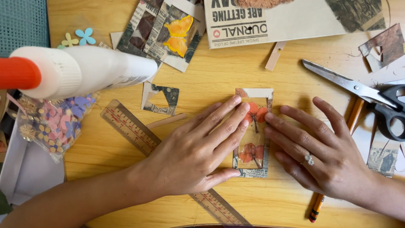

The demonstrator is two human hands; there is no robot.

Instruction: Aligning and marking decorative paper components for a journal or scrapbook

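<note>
The small collage card [253, 131] sits flat on the wooden table [211, 80], right in the middle of the view: a narrow paper rectangle with 2 pressed orange flowers under a clear layer and a newsprint strip along its bottom edge. It looks feather-light, thin and bendy, probably a bit slick on top and easy to crease or shift, so pressing flat or pinching it by the long edges seems like the safe way to handle it.

The person's left hand [198, 152] lies on the card's left side, fingers straight and close together, palm down, not gripping anything. The right hand [325, 156], with a ring on it, mirrors that on the card's right edge, fingers spread a little and flat, also holding nothing.

Left of the card, a wooden ruler [130, 128] runs diagonally under the left forearm, with a cut paper scrap [162, 99] and a thin wood stick [166, 121] just above it. Further left there's a bag of paper flowers [59, 122] and a white glue bottle [80, 69] with an orange cap, close to the camera. Up and left of the card is a butterfly collage piece [173, 36]. To the card's right, scissors [367, 95] lie open, and a pencil [337, 169] runs under the right hand. Nothing actually sits on the card besides the fingers.
</note>
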